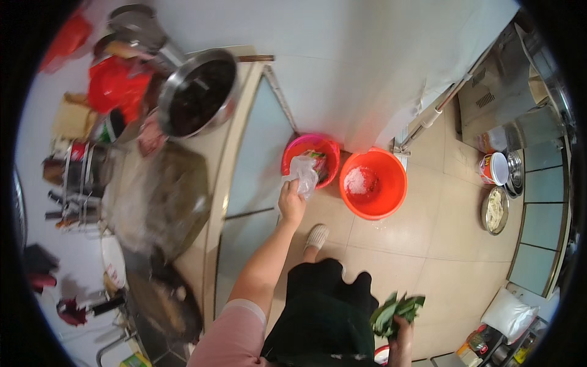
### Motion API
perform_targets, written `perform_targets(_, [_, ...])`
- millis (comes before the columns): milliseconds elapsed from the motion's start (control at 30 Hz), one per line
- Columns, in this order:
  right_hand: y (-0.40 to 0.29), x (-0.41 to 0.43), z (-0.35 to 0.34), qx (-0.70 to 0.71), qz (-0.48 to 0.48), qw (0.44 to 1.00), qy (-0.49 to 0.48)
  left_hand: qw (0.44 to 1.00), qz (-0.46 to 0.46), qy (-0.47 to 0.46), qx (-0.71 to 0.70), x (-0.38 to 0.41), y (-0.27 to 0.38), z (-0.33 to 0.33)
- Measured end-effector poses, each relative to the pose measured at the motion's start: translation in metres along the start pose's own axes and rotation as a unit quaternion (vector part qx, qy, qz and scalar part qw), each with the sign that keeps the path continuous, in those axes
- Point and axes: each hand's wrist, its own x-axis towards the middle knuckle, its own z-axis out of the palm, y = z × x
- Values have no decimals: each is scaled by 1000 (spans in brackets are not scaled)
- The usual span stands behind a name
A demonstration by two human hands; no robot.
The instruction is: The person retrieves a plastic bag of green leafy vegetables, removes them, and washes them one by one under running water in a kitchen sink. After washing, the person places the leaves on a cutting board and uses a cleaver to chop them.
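Note:
My left hand (292, 204) is stretched forward, gripping a clear plastic bag (303, 172). The bag hangs over the near left rim of a pink waste bin (335, 158), which has colourful wrappers (318, 161) inside. Close to my right side, my right hand (402, 332) grips a bunch of green leafy vegetables (395, 314). An orange-red bucket (390, 183) stands on the floor to the right of the bin, with a heap of whitish grains or powder (357, 180) at its bottom.
On the left counter are a steel pot (229, 110) of dark contents, a large chopping board (179, 202), a wok (160, 303) and a knife rack (82, 202). To the right, a steel bowl of pale food (495, 211) and a white-lidded tub (493, 168) are on the floor. A pole (431, 117) leans near the wall.

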Motion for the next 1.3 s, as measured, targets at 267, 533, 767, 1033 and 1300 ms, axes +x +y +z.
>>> perform_targets(267, [64, 115, 5, -44, 118, 977, 173, 917, 41, -336, 211, 55, -160, 224])
perform_targets(533, [88, 208, 37, -59, 127, 966, 215, 803, -99, -526, 262, 83, -204, 342])
perform_targets(767, [97, 232, 36, -71, 132, 973, 175, 790, -109, -563, 217, 82, -281, 354])
perform_targets(1033, [86, 212, 29, -76, 113, 979, 152, 714, 242, -434, 493, 101, -181, 308])
perform_targets(1300, [55, 168, 25, -89, 77, 989, 86, 927, 171, -291, 162, 95, -108, 191])
